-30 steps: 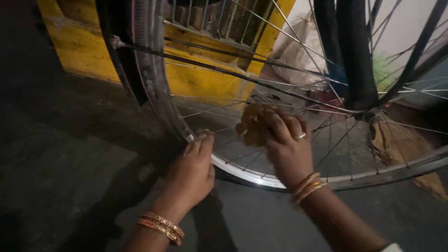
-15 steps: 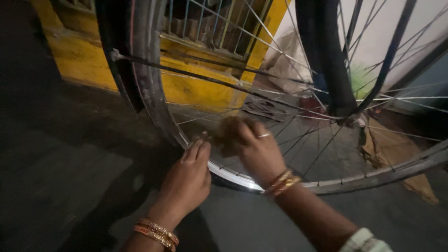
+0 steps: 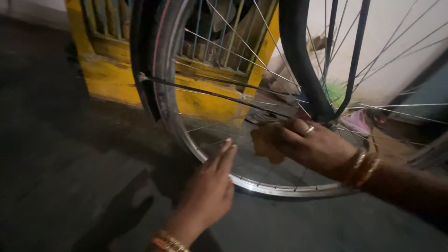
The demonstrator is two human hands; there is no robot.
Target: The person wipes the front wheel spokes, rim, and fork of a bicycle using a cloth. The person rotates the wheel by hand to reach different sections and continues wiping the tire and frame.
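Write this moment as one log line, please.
right hand: holds brown cloth among spokes | left hand: fingers open near wheel rim

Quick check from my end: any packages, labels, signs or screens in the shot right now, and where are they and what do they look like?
No packages, labels, signs or screens that I can make out.
Nearest candidate: a flat brownish sheet on the floor behind the wheel rim, right of the right hand; possibly cardboard, too dim to tell.
A pale, bulky shape against the wall behind the spokes; unclear what it is.
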